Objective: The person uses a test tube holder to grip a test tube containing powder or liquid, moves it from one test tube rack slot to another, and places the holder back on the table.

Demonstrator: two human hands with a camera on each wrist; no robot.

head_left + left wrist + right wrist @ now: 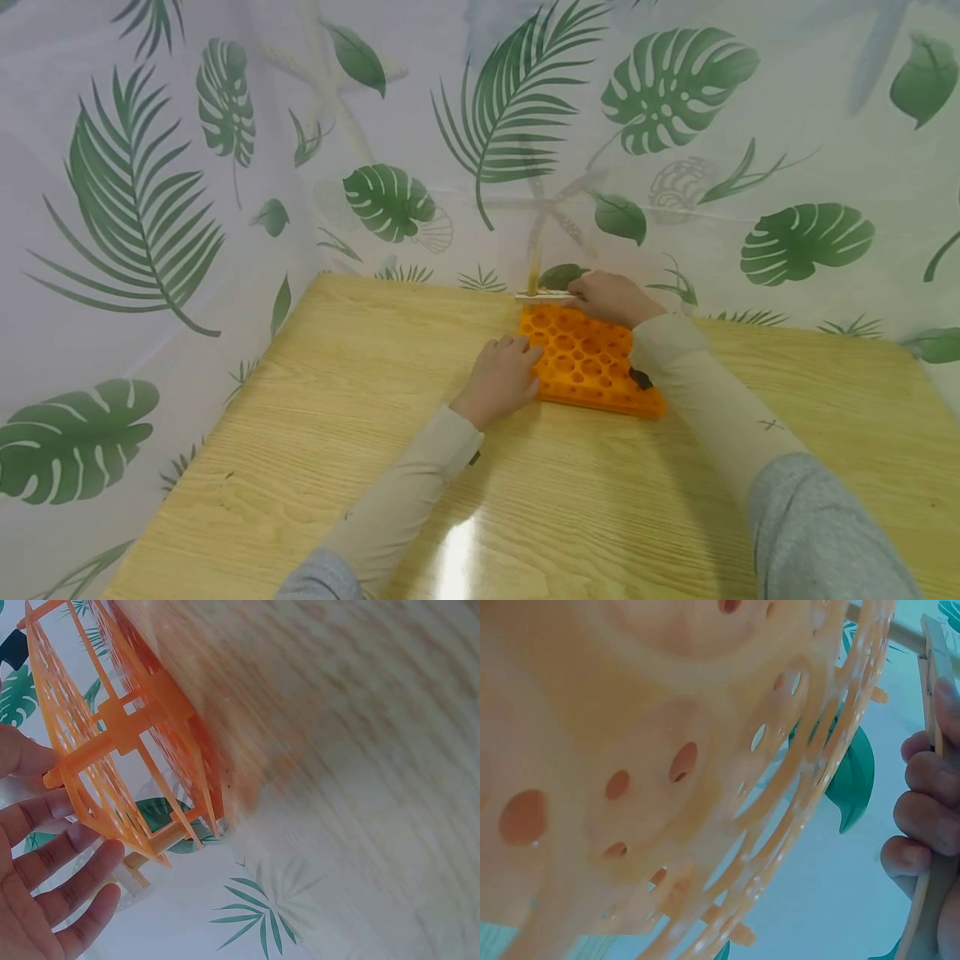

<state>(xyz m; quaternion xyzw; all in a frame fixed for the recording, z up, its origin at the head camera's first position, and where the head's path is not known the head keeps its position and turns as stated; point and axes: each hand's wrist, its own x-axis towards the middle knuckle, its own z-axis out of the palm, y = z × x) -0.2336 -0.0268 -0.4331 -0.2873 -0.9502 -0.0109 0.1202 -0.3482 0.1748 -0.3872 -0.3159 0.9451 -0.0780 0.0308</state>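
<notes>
An orange plastic rack [573,358] with round holes in its top stands on the wooden table [360,400]. Viewed from the left wrist, it has two perforated panels joined by crossbars [120,727]. My left hand [504,375] rests against the rack's left side; its thumb and index finger touch the top panel's edge, other fingers spread. Beyond the rack's back edge, my right hand [611,296] grips a flat wooden strip [928,907], with fingers wrapped around it. A thin wooden rod [533,279] crosses the strip's far end. How they join cannot be seen clearly.
A white sheet with green leaf prints [420,108] hangs directly behind and along the left of the table. A black piece [641,379] sits at the rack's right edge, beneath my right forearm.
</notes>
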